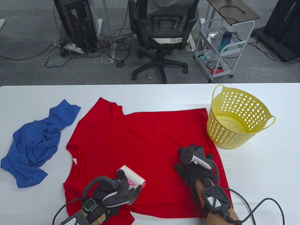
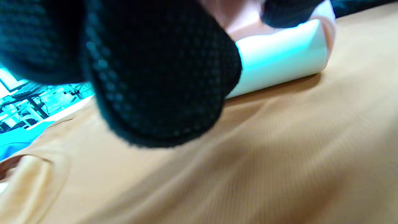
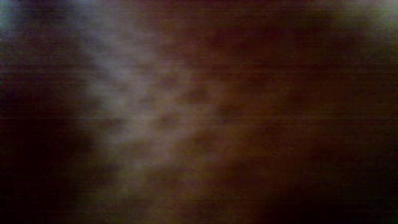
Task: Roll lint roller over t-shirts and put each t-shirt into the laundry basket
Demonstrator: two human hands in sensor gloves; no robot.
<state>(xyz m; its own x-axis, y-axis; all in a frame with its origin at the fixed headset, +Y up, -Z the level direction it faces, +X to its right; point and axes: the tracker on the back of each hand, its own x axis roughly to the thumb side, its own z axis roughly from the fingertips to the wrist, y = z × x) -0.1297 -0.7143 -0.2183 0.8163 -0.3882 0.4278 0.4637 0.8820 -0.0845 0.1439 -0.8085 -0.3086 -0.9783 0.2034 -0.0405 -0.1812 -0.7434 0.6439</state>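
A red t-shirt (image 1: 145,150) lies spread flat across the middle of the white table (image 1: 150,93). My left hand (image 1: 119,187) grips the pink handle of a lint roller (image 1: 132,178), whose white roll rests on the shirt's near left part. The left wrist view shows the same white lint roller (image 2: 279,56) lying on the cloth, which looks orange-tan there, under my gloved fingers (image 2: 155,77). My right hand (image 1: 194,161) lies flat on the shirt's right part, fingers spread. A crumpled blue t-shirt (image 1: 37,143) sits at the left. The yellow laundry basket (image 1: 236,117) stands empty at the right.
Beyond the table's far edge stand an office chair (image 1: 161,30), a white wire cart (image 1: 222,46) and cables on the floor. The right wrist view is dark and blurred, with nothing to make out.
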